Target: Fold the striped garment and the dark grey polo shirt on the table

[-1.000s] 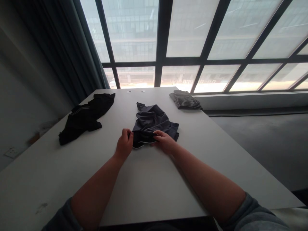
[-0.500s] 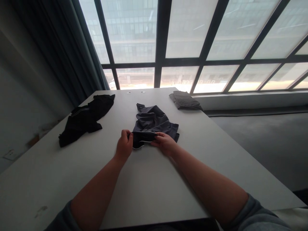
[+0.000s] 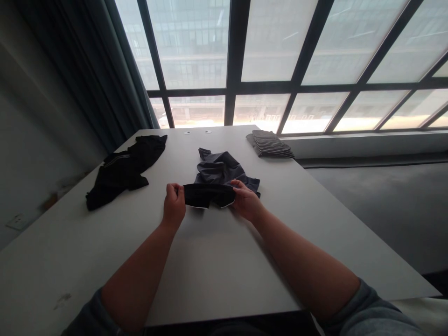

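A small black garment with a thin white edge [image 3: 206, 195] is stretched between my two hands, just above the white table [image 3: 217, 261]. My left hand [image 3: 174, 206] is closed on its left end and my right hand [image 3: 246, 201] pinches its right end. Just behind it a crumpled dark grey garment [image 3: 222, 169] lies on the table.
A heap of black clothing [image 3: 124, 169] lies at the table's left side. A folded striped cloth [image 3: 270, 144] sits at the far right corner by the window sill. A dark curtain [image 3: 94, 70] hangs at the left. The table's right edge drops to grey floor.
My hands have drawn apart and risen a little, pulling the black garment out flat and wider between them. The other clothes have not moved.
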`<state>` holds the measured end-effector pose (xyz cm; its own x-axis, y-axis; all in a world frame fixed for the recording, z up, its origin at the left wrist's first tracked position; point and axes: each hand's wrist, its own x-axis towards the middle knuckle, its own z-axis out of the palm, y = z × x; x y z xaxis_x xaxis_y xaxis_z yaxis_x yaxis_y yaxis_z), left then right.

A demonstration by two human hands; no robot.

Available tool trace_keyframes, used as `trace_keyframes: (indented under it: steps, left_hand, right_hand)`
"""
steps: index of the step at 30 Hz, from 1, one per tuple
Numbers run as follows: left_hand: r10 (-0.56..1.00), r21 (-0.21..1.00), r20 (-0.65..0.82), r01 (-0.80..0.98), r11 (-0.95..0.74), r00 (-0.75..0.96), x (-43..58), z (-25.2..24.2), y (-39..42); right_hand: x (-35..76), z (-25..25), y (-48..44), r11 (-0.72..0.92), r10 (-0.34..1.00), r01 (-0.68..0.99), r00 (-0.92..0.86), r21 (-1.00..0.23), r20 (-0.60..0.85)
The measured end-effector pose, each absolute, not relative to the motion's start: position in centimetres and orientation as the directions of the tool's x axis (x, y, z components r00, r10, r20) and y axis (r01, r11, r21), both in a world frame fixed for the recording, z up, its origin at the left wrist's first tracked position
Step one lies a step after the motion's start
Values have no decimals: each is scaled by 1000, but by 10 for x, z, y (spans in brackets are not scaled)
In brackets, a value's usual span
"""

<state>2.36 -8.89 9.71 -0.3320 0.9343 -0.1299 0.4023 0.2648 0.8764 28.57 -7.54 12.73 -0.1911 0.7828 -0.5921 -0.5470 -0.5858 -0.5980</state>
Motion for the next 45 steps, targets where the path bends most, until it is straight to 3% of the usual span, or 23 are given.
trace_keyframes:
  steps: [4,10,14,20,24,27,29,32,35,40,45]
  left_hand:
    - [957,839,-140,484,251,-253,25,92,-90]
    - [989,776,123,613,-149,84,32,108,-96]
    - [955,752,127,601,-270,269,39,122,-101]
    - [971,794,50,581,-180,232,43,120,-100]
    - [980,802,50,577,-153,190,43,115,-100]
    - [984,801,52,581,-144,172,43,113,-101]
    - [986,796,50,590,-137,162,43,112,-102]
    - [989,791,38,600,-119,146,42,113,-101]
    - [990,789,34,605,-111,138,42,115,-101]
    - [992,794,32,600,-97,119,41,116,-101]
    - [996,803,-2,594,-51,88,40,115,-101]
  right_hand:
    - [284,130,-77,-611,780,-517,-261,-600,-569]
    - [275,130,-84,-593,803,-384,-341,-708,-488]
    - [272,129,-87,-567,812,-265,-338,-780,-476]
    - [270,130,-88,-495,852,-147,-273,-856,-446]
    - [264,139,-89,-249,945,178,-171,-952,-279]
    - [259,146,-93,-70,977,436,-152,-897,-150]
    - [256,147,-96,-58,981,510,-128,-858,-143]
    - [254,145,-98,-131,982,509,-49,-851,-180]
    - [255,139,-98,-198,978,404,18,-893,-209]
    - [256,129,-98,-325,935,221,-69,-920,-347]
    - [255,130,-98,-350,936,41,-27,-936,-351]
